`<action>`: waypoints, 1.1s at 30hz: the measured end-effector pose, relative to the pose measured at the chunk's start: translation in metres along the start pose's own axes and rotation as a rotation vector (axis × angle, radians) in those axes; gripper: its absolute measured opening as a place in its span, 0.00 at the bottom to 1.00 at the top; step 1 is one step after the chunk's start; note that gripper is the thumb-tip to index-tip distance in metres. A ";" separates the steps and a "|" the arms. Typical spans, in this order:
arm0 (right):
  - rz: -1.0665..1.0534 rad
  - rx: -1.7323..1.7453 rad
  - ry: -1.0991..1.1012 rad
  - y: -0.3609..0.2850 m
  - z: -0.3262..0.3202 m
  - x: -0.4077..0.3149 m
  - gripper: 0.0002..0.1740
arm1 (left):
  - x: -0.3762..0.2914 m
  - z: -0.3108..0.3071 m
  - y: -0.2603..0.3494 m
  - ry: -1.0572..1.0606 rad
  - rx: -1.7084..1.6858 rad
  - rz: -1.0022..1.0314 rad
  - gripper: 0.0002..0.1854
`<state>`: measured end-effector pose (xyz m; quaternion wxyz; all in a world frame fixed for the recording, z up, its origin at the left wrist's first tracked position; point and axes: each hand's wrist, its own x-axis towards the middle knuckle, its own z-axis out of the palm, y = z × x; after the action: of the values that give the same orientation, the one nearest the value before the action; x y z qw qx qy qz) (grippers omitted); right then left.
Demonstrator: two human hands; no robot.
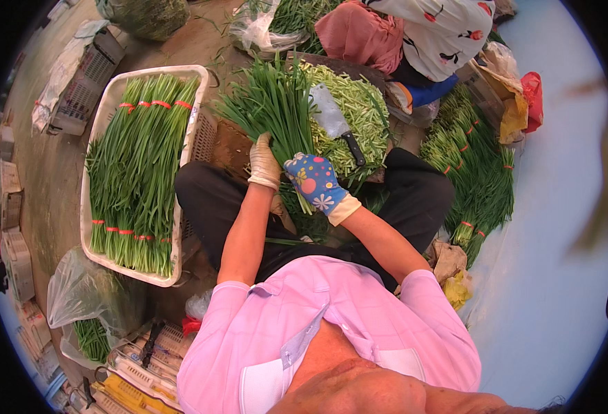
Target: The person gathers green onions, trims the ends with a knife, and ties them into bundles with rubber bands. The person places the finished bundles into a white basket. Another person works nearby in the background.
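Note:
A loose bunch of garlic chives is held in front of my lap, leaves fanning away from me. My left hand, in a cream glove, grips its left side. Lower down, my right hand, in a blue flowered glove, closes around the bunch, with pale stalk ends showing below it. Just beyond my right hand, a cleaver with a black handle lies flat on a heap of cut stalk ends. The heap covers most of a dark board.
At left stands a white plastic basket of chive bundles tied with red bands. More banded bundles lie at right beside a pale blue surface. Another person's patterned clothing is beyond the board. Stacked crates and a plastic bag sit lower left.

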<state>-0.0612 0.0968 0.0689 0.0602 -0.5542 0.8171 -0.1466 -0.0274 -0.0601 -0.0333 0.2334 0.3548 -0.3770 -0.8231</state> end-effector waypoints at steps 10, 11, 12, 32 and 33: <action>0.490 0.972 -0.219 0.070 -0.064 -0.032 0.31 | -0.001 0.014 0.007 -0.231 -0.615 -0.373 0.25; 0.551 0.685 -0.052 0.078 -0.057 -0.028 0.35 | -0.003 0.018 0.007 -0.298 -0.637 -0.372 0.26; 0.518 0.996 -0.018 0.077 -0.046 -0.029 0.47 | -0.006 0.021 0.008 -0.363 -0.658 -0.369 0.27; 0.537 0.990 -0.002 0.055 0.031 -0.034 0.68 | -0.009 0.008 -0.018 -0.126 -0.271 -0.355 0.21; 0.550 0.952 -0.033 0.058 0.032 -0.032 0.66 | -0.007 0.007 -0.019 -0.097 -0.287 -0.391 0.21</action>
<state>-0.0920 0.1409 0.0190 0.3530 -0.2342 0.7743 -0.4702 -0.0310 -0.0407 -0.0421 0.0996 0.3445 -0.1914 -0.9137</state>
